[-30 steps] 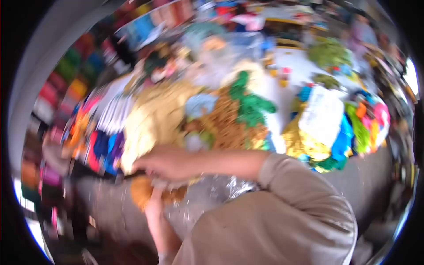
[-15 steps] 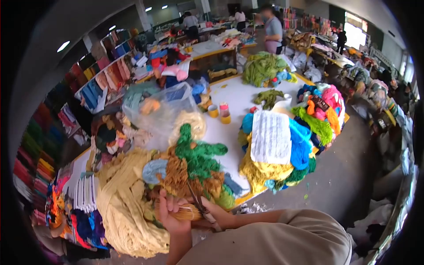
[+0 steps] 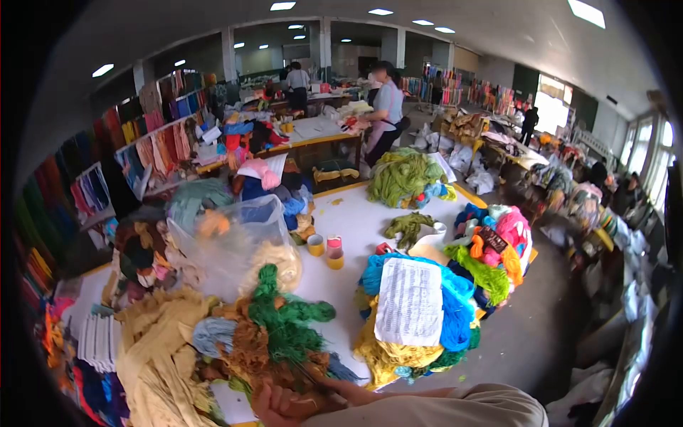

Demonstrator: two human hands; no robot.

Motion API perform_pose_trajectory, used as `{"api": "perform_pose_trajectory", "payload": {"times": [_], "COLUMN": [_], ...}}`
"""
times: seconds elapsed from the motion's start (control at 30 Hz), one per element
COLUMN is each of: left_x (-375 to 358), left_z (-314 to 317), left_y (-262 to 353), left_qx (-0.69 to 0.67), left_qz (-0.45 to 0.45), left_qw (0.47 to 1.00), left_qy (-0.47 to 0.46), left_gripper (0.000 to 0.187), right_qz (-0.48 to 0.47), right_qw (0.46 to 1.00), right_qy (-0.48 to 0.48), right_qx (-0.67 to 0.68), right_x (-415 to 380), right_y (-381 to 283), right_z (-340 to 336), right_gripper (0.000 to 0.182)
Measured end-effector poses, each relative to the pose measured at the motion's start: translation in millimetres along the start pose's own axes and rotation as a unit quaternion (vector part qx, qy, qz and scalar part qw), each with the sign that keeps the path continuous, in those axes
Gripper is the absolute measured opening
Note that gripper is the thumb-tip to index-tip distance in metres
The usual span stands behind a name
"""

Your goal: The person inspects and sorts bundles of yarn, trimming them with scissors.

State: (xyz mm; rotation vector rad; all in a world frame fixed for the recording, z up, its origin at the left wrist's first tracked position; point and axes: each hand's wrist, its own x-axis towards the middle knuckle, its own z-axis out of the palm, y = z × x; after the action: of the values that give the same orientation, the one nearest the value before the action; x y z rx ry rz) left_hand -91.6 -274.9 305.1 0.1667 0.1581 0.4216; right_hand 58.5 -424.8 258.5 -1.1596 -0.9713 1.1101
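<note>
My left hand [image 3: 271,404] is closed at the bottom edge, around what looks like a tan yarn bundle, mostly hidden now. Beside it, my right hand [image 3: 343,391] grips a pair of scissors [image 3: 310,375], whose dark blades point up and left. Just beyond both hands lie brown yarn [image 3: 245,356] and a tangled green skein [image 3: 288,324]. A light blue-grey hank [image 3: 213,336] touches the brown yarn on its left. Cream yarn [image 3: 153,356] spreads over the table's left side.
On the white table [image 3: 334,299] stand small yellow cups [image 3: 316,245]. A printed sheet [image 3: 409,302] tops a pile of blue and yellow yarn at right. A clear plastic bag [image 3: 235,235] lies to the left. Another person [image 3: 386,110] stands behind the table.
My view has tipped upward, so the table and hands sit lower in the picture. The tan bundle and scissors, plain before, are now largely cut off or hidden.
</note>
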Motion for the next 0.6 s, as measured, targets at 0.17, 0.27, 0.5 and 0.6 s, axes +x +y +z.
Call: {"api": "perform_pose_trajectory", "payload": {"times": [0.17, 0.27, 0.5, 0.6], "left_x": [13.9, 18.2, 34.0, 56.1], "left_z": [6.6, -1.6, -17.5, -14.7], "left_y": [36.3, 61.3, 84.0, 85.2], "left_qx": [0.05, 0.064, 0.095, 0.071], "left_qz": [0.053, 0.024, -0.021, -0.051], "left_qw": [0.997, 0.998, 0.995, 0.995], "left_qy": [-0.011, -0.013, 0.038, 0.042], "left_gripper": [0.01, 0.01, 0.009, 0.012], "right_qz": [0.101, 0.145, 0.074, 0.221], "right_qw": [0.971, 0.939, 0.966, 0.872], "right_qy": [0.025, 0.07, 0.106, 0.185], "right_qx": [0.216, 0.303, 0.223, 0.396], "right_x": [38.8, 57.3, 77.0, 93.8], "right_y": [13.1, 26.8, 21.6, 19.1], "right_z": [23.9, 34.9, 46.6, 27.0], "right_gripper": [0.067, 0.065, 0.05, 0.04]}}
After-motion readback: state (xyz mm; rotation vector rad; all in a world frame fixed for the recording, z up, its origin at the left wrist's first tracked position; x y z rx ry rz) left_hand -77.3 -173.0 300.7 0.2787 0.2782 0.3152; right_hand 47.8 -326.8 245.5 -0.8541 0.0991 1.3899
